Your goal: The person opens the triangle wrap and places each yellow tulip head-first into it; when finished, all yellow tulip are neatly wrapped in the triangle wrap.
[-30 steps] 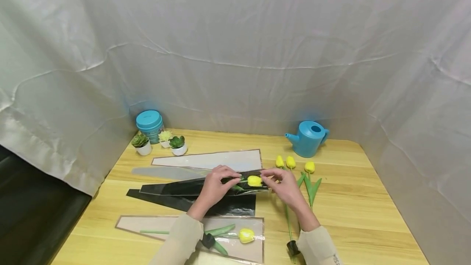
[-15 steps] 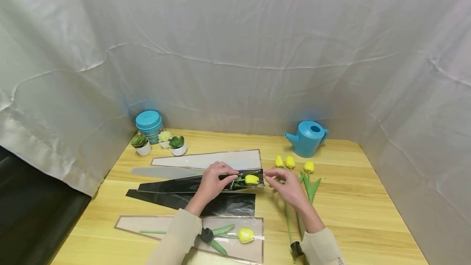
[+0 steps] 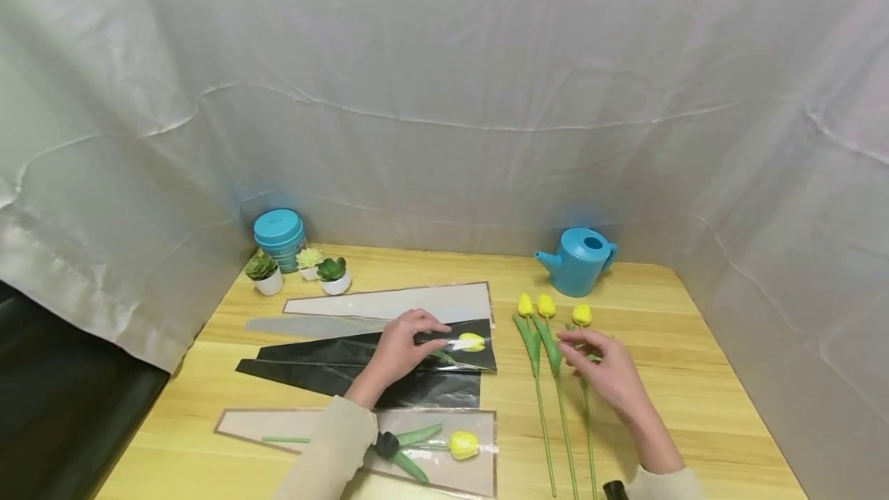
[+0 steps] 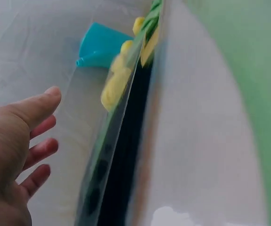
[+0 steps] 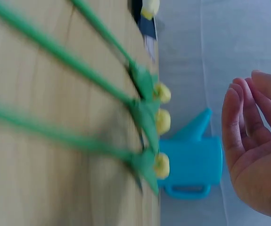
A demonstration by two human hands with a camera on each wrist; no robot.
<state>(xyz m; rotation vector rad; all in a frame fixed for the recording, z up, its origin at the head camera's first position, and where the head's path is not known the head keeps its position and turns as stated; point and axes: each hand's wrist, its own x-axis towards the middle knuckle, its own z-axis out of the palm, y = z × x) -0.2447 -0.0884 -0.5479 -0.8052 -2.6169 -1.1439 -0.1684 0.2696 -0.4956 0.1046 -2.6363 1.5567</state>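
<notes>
My left hand (image 3: 406, 346), thumb and fingers apart and loosely bent, lies over the black wrapping sleeve (image 3: 319, 347) in the head view. Through that sleeve's clear front shows a yellow tulip (image 3: 472, 342). The left wrist view has the left hand (image 4: 12, 141) beside the sleeve's dark edge (image 4: 126, 155), nothing between its fingers. To the right, my right hand (image 3: 604, 369) hovers over the rightmost of three loose yellow tulips (image 3: 581, 315), hiding part of its leaves. Its fingers (image 5: 250, 113) are loosely curled around nothing in the right wrist view.
Nearer me lies a pale sleeve (image 3: 278, 421) with another yellow tulip (image 3: 464, 445) over it. A black sheet (image 3: 444, 390), a white sleeve (image 3: 444, 299) and a grey one (image 3: 305, 324) surround the black sleeve. Behind stand a blue watering can (image 3: 579, 265), blue tin (image 3: 280, 234) and small potted succulents (image 3: 335, 276).
My right hand has left the black sleeve's end and moved right, over the loose tulips. The sleeve's wide end now lies flatter, while my left hand has stayed nearly in place.
</notes>
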